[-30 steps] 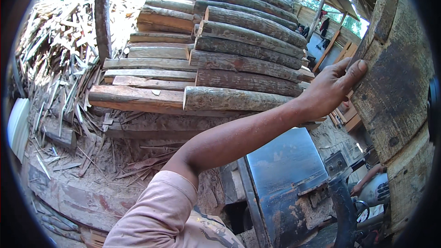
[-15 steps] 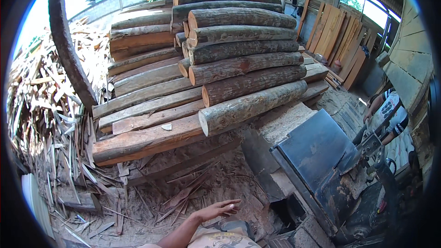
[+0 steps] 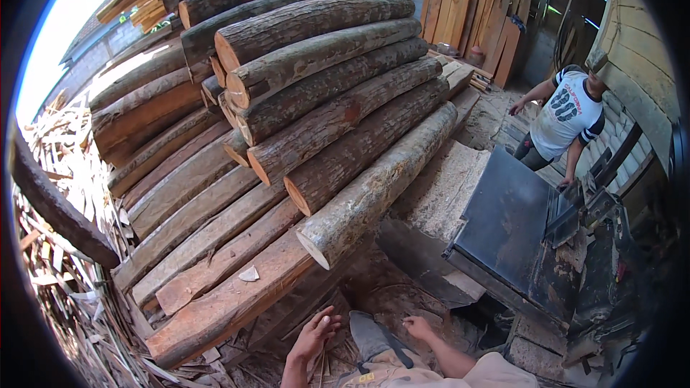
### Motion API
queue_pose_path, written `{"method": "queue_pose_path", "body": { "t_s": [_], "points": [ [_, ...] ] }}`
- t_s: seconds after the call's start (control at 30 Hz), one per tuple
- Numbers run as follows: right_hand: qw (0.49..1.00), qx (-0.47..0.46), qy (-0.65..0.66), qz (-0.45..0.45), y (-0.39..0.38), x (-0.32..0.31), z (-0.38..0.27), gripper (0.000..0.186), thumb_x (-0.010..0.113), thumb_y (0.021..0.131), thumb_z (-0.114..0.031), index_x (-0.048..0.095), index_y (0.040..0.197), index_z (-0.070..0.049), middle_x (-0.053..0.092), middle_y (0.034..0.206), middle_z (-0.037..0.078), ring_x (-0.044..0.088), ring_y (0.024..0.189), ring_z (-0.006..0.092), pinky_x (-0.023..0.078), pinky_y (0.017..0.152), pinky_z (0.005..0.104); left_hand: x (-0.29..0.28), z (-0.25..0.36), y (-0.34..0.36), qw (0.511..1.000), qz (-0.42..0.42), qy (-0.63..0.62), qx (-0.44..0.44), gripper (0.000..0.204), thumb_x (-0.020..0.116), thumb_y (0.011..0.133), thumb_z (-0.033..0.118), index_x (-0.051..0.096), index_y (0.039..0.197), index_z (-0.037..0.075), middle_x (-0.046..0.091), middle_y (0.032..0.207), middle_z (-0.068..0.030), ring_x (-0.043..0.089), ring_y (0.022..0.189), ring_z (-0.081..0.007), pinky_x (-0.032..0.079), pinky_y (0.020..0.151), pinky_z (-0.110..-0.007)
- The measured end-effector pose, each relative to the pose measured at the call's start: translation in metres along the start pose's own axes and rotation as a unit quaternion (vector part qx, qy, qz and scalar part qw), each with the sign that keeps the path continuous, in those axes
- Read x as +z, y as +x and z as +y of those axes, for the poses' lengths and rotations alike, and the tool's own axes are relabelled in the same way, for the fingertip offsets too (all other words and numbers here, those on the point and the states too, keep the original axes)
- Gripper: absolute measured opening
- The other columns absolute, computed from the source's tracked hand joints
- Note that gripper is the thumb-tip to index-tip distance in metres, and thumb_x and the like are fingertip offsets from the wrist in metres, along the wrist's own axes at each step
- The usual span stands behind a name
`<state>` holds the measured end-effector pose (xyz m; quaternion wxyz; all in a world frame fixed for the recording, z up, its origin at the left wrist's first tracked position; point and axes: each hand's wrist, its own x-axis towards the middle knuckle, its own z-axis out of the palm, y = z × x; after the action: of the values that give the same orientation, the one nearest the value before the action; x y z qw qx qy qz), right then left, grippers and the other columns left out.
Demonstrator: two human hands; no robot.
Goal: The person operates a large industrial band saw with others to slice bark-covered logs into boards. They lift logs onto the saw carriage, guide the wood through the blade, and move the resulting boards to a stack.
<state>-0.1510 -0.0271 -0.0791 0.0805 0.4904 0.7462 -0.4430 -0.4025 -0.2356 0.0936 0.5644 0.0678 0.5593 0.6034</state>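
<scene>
My left hand [image 3: 318,332] hangs at the lower middle, holding nothing, its fingers apart and loosely bent. The squared timber [image 3: 237,300] at the front of the stack is the nearest thing to it. To the right, my right hand [image 3: 420,328] is held in front of my body with the fingers curled in; nothing shows in it. Just beyond both hands, a pale round log [image 3: 381,190] lies slanting on the stack, its cut end toward me. More bark-covered logs [image 3: 323,72] are piled behind it.
At the right stands a saw machine with a flat metal table [image 3: 507,219]. A person [image 3: 564,118] in a white shirt stands behind it, one hand near its edge. Wood scraps [image 3: 61,208] heap up at the left beside a dark post [image 3: 61,205]. Planks [image 3: 460,11] lean at the back.
My view has turned and moved closer to the logs. My right hand has come into view, and my left hand now points up toward the stack. The person at the right shows more fully.
</scene>
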Motion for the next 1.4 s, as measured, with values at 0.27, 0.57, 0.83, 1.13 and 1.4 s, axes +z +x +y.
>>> {"method": "queue_pose_path", "body": {
  "t_s": [0.27,0.57,0.83,1.13,1.4],
  "points": [
    [0.826,-0.506,0.151,0.196,0.152,-0.127,-0.454,0.02,0.051,0.087,-0.019,0.062,0.098,-0.007,0.063,0.091,0.011,0.062,0.076,0.0254,0.052,0.066,0.0333,-0.036,0.201,0.1,0.975,0.144,0.035,0.167,0.051,0.047,0.091,0.04,0.039,0.131,0.009,0.053,0.117,-0.0116,0.051,0.105,-0.0198,0.043,0.086,-0.033],
    [0.677,-0.689,0.042,0.255,0.182,-0.191,-0.753,0.033,0.055,0.081,-0.031,0.061,0.101,-0.006,0.061,0.098,0.009,0.056,0.097,0.0226,0.038,0.091,0.0387,-0.056,0.465,0.182,0.868,0.252,0.083,0.42,0.069,0.042,0.089,0.051,0.023,0.139,0.008,0.034,0.136,-0.0164,0.029,0.129,-0.0281,0.024,0.104,-0.041],
    [0.731,-0.627,-0.122,0.239,0.189,-0.172,-0.78,0.031,0.049,0.078,-0.031,0.066,0.093,-0.01,0.064,0.096,0.008,0.057,0.098,0.0217,0.032,0.096,0.0401,-0.067,0.522,0.247,0.814,0.163,-0.044,0.556,0.055,0.035,0.09,0.033,0.027,0.136,0.006,0.032,0.136,-0.0114,0.034,0.124,-0.0225,0.026,0.103,-0.033],
    [0.698,-0.656,-0.068,0.28,0.172,-0.164,-0.771,0.034,0.056,0.068,-0.023,0.062,0.098,-0.009,0.061,0.102,0.009,0.055,0.101,0.0217,0.03,0.099,0.0387,-0.067,0.508,0.237,0.785,0.101,-0.095,0.603,0.058,0.036,0.078,0.023,0.028,0.132,0.004,0.036,0.129,-0.0143,0.04,0.118,-0.0256,0.034,0.099,-0.038],
    [0.717,-0.637,-0.064,0.276,0.184,-0.17,-0.762,0.032,0.055,0.069,-0.022,0.063,0.097,-0.008,0.063,0.1,0.008,0.058,0.099,0.022,0.031,0.1,0.0407,-0.066,0.507,0.249,0.829,0.086,-0.095,0.545,0.062,0.041,0.077,0.025,0.024,0.133,0.004,0.034,0.13,-0.0151,0.039,0.119,-0.0259,0.033,0.099,-0.039]
  ]
}}
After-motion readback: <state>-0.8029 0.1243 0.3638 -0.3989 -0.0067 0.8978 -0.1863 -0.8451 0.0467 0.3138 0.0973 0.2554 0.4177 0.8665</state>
